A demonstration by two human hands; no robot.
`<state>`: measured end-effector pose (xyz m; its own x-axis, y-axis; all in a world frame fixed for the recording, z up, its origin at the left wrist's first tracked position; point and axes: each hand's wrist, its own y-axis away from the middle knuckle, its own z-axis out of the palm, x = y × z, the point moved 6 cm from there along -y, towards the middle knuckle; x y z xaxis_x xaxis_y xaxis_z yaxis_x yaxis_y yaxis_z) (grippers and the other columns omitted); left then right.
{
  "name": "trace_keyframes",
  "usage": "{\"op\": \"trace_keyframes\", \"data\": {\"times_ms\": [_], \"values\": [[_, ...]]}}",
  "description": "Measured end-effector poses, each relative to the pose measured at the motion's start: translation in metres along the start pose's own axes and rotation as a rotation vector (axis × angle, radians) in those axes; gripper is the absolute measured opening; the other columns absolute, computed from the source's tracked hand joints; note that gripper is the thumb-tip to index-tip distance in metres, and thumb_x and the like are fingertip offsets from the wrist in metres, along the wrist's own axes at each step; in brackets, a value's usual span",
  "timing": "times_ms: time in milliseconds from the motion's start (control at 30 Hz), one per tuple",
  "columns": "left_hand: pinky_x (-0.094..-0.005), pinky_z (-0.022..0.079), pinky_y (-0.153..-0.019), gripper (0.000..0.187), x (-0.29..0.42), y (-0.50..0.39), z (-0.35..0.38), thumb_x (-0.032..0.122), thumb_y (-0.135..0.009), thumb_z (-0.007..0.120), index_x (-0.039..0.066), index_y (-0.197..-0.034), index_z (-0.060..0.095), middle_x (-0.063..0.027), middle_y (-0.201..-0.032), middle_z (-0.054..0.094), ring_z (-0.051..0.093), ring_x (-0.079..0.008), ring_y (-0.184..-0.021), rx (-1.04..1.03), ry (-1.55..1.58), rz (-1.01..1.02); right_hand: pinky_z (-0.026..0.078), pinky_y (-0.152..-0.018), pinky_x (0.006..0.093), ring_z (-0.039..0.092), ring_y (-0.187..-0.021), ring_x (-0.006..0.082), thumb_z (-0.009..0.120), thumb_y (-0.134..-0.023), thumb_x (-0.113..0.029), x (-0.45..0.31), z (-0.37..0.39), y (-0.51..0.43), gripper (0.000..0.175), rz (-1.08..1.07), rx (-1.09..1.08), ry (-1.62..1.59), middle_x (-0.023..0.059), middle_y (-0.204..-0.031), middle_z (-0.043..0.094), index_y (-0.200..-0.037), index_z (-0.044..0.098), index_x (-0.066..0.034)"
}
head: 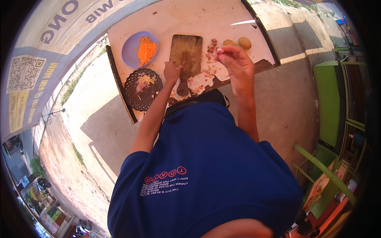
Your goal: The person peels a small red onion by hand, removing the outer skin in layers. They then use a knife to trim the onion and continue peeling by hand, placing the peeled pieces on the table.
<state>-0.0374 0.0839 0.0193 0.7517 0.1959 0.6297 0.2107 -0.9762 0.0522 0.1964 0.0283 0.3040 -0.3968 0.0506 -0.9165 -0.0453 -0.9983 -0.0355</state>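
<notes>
Raised above the table's right part, my right hand (239,64) pinches a small peeled shallot (219,51) between thumb and fingertips. My left hand (172,72) is at the left edge of a worn wooden cutting board (186,47), its fingertips over the wood. Whether those fingers grip the board or something small is unclear. The board's handle (182,88) points towards me. Right of the board lies a cluster of reddish shallots (212,46), with shallot skins (209,71) scattered nearer to me.
A purple bowl (126,49) at the back left holds shredded orange carrot (146,50). Before it, a dark perforated plate (132,99) carries chopped shallot and yellowish bits (145,81). Two potatoes (244,43) lie at the right. The table's covering (218,83) is torn along the near edge.
</notes>
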Motion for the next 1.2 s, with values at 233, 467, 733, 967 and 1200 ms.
{"op": "trace_keyframes", "data": {"times_ms": [233,467,733,967,1200], "values": [[-0.0260,0.051,-0.075,0.031,0.128,0.021,-0.112,0.020,-0.088,0.074,0.004,-0.115,0.071,-0.0079,-0.100,0.067,0.064,-0.0119,-0.082,-0.317,0.897,0.090,0.053,-0.093,0.0291,0.065,-0.099,0.0160,0.063,-0.090,0.008,-0.012,0.023,-0.004,0.020,-0.080,-0.063,0.109,0.0103,-0.106,0.066,-0.109,0.065,0.0053],[-0.0217,0.050,-0.070,0.028,0.214,0.075,-0.216,0.007,-0.088,0.073,0.005,-0.116,0.072,-0.0038,-0.092,0.067,0.064,-0.0088,-0.082,-0.133,0.907,0.447,0.052,-0.091,0.0279,0.065,-0.100,0.0149,0.064,-0.089,0.009,-0.009,0.046,-0.003,0.021,-0.137,-0.158,0.138,0.0086,-0.107,0.064,-0.109,0.065,0.0044],[-0.0252,0.054,-0.073,0.016,0.146,0.052,-0.139,0.003,-0.091,0.068,-0.004,-0.106,0.068,-0.0116,-0.096,0.072,0.068,-0.0138,-0.082,-0.257,1.141,0.074,0.053,-0.091,0.0309,0.066,-0.102,0.0197,0.074,-0.087,-0.013,0.079,-0.053,-0.053,0.034,0.126,-0.129,0.739,0.0143,-0.113,0.067,-0.116,0.064,0.0031],[-0.0303,0.055,-0.074,0.016,0.081,0.024,-0.020,0.010,-0.088,0.069,-0.001,-0.099,0.069,-0.0118,-0.095,0.073,0.070,-0.0161,-0.083,-0.307,0.586,-0.019,0.052,-0.089,0.0463,0.059,-0.110,0.0370,0.078,-0.079,-0.027,0.211,-0.229,-0.062,0.039,0.370,0.013,1.647,0.0155,-0.105,0.066,-0.112,0.070,-0.0074],[-0.0432,0.052,-0.077,0.009,0.043,0.008,0.050,0.009,-0.084,0.064,0.002,-0.089,0.068,-0.0169,-0.088,0.068,0.066,-0.0352,-0.085,-0.170,0.208,0.132,0.053,-0.082,0.0444,0.064,-0.097,0.0328,0.076,-0.079,-0.025,0.218,-0.234,-0.054,0.035,0.081,0.030,1.646,0.0156,-0.103,0.067,-0.111,0.073,-0.0101]]}}
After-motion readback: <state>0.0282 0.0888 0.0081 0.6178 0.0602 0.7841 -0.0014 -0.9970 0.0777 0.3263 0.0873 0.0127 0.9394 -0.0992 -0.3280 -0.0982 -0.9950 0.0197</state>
